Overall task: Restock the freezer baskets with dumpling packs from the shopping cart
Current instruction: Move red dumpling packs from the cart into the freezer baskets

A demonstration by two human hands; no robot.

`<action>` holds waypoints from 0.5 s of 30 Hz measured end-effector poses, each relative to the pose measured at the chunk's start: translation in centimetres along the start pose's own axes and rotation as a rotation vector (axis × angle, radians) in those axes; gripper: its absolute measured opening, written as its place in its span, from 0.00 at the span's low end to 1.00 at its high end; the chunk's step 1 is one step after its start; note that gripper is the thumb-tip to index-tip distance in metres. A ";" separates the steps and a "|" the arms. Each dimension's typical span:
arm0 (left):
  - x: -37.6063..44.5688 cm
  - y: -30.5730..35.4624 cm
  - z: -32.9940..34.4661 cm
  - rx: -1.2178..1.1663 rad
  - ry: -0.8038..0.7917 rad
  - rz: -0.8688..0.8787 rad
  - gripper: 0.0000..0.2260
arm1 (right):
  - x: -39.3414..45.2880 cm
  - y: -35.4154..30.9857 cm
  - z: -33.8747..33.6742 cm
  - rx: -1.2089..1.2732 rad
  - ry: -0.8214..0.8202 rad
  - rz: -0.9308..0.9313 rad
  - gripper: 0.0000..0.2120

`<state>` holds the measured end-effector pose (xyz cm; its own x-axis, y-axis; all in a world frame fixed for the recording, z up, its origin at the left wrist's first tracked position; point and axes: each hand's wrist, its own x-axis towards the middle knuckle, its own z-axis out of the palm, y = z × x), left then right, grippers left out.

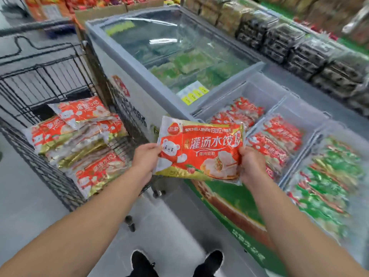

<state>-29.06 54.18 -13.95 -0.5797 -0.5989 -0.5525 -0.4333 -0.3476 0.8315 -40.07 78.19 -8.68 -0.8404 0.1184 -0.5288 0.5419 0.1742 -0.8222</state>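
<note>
A shop aisle is seen from above, with a grey chest freezer [139, 80] under a sliding glass lid and shelves of boxed goods behind it. One red-and-gold plastic dumpling pack [199, 150] is held flat between both hands, above the freezer's front edge — the left hand [146, 156] grips its left end, the right hand [250, 164] its right end, fingers curled beneath. More red packs are stacked in the black wire shopping cart [50, 176] at left. Clear freezer baskets [279, 104] at right are part-filled with red packs — the nearest, blurred, seemingly with green ones.
</note>
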 end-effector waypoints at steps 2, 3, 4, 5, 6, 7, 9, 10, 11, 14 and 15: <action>-0.9 0.5 4.8 0.045 -0.051 0.039 0.02 | 1.0 -0.6 -4.8 0.039 0.047 -0.010 0.09; -1.3 0.6 6.5 0.071 -0.071 0.051 0.02 | 1.5 -0.6 -6.5 0.051 0.066 -0.004 0.09; -1.7 0.7 8.6 0.098 -0.099 0.071 0.02 | 2.1 -0.7 -8.5 0.084 0.087 0.003 0.09; -2.1 0.8 11.0 0.119 -0.127 0.085 0.03 | 2.8 -0.8 -10.9 0.120 0.107 0.005 0.09; -2.8 0.9 13.3 0.142 -0.148 0.101 0.04 | 3.5 -0.8 -13.2 0.152 0.121 0.006 0.09; -3.4 1.1 16.0 0.165 -0.157 0.118 0.04 | 4.6 -0.9 -15.7 0.166 0.122 0.015 0.08; -4.7 1.6 19.8 0.197 -0.156 0.155 0.03 | 6.4 -0.7 -18.9 0.183 0.105 0.035 0.08; -5.4 1.7 22.4 0.213 -0.161 0.168 0.03 | 7.6 -0.9 -21.1 0.195 0.096 0.036 0.09; -5.9 1.9 24.5 0.239 -0.159 0.173 0.03 | 8.8 -1.0 -22.8 0.198 0.095 0.034 0.09; -5.9 1.7 28.7 0.277 -0.165 0.181 0.04 | 11.3 -1.3 -26.1 0.208 0.094 0.065 0.09; -5.8 1.7 30.3 0.296 -0.168 0.185 0.04 | 12.1 -1.3 -27.2 0.217 0.102 0.077 0.10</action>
<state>-47.35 78.86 -11.06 -0.7611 -0.4971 -0.4168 -0.4770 -0.0066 0.8789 -50.81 106.02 -8.29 -0.7856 0.2235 -0.5770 0.5815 -0.0518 -0.8119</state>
